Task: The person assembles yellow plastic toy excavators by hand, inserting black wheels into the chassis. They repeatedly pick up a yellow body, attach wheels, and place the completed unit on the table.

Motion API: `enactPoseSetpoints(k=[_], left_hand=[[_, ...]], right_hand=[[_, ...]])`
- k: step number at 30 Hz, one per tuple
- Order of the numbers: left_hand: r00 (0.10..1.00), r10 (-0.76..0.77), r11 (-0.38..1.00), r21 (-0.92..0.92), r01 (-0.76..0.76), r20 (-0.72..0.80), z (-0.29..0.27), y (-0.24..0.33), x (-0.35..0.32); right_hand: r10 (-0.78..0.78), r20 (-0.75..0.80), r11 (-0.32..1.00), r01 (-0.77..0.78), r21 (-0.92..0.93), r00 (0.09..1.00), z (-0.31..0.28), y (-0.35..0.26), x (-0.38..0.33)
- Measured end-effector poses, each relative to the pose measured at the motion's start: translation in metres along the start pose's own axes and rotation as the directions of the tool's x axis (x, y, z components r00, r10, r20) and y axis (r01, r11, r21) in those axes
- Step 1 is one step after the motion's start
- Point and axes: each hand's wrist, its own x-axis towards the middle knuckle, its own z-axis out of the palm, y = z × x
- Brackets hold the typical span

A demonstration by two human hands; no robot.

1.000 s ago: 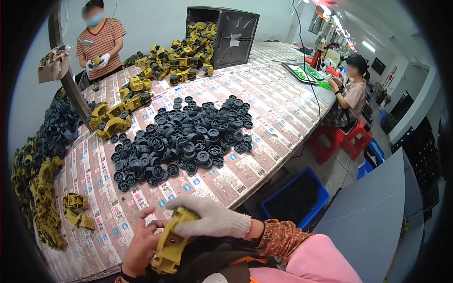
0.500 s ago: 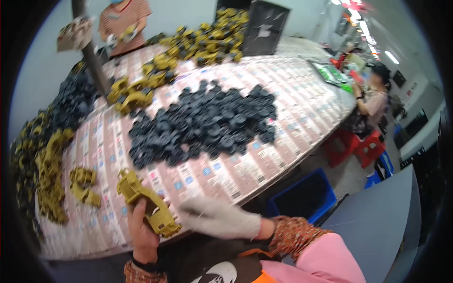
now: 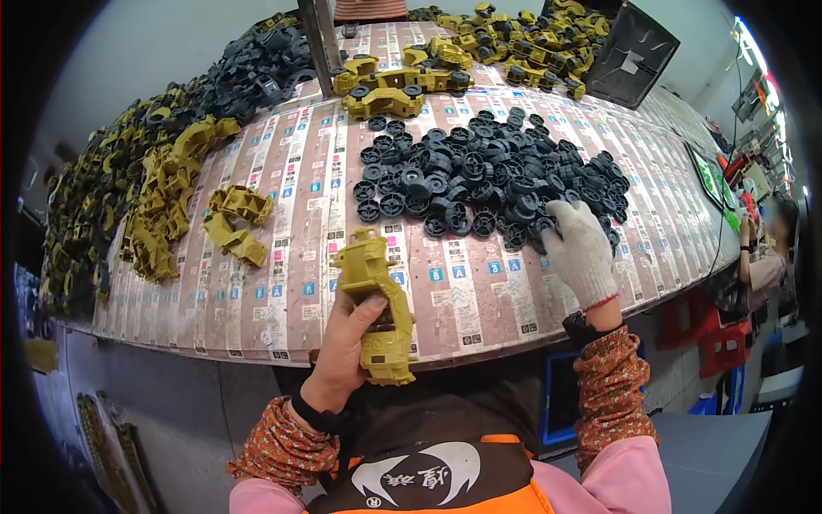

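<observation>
My left hand (image 3: pixel 342 343), bare, grips an olive-yellow plastic toy chassis (image 3: pixel 377 304) upright over the near table edge. My right hand (image 3: pixel 580 253), in a white knit glove, reaches into the near right edge of a big heap of black plastic wheels (image 3: pixel 479 180) in the middle of the table. The gloved fingers rest on the wheels; whether they hold one is hidden.
The table (image 3: pixel 300 283) is covered in striped printed sheets. Olive chassis parts are piled along the left (image 3: pixel 163 206), with two loose ones (image 3: pixel 235 223) nearby. Assembled yellow vehicles (image 3: pixel 385 86) stand at the back by a metal post (image 3: pixel 317 34). A dark crate (image 3: pixel 638 56) sits far right; a seated person (image 3: pixel 766 257) is at the right.
My view has tilted down toward the table. My right hand left the chassis and reached forward to the black wheels. My left hand keeps the chassis, now more upright.
</observation>
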Motion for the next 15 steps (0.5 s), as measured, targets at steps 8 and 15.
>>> enactPoseSetpoints(k=[8, 15], left_hand=[[0.999, -0.038, 0.999, 0.013, 0.038, 0.021, -0.002, -0.012, 0.001], [0.999, -0.043, 0.999, -0.013, 0.043, 0.017, 0.008, -0.015, 0.002]], right_hand=[[0.030, 0.003, 0.998, -0.030, 0.062, 1.000, 0.018, 0.005, -0.003], [0.018, -0.118, 0.955, 0.018, 0.297, 0.993, 0.003, -0.039, -0.023]])
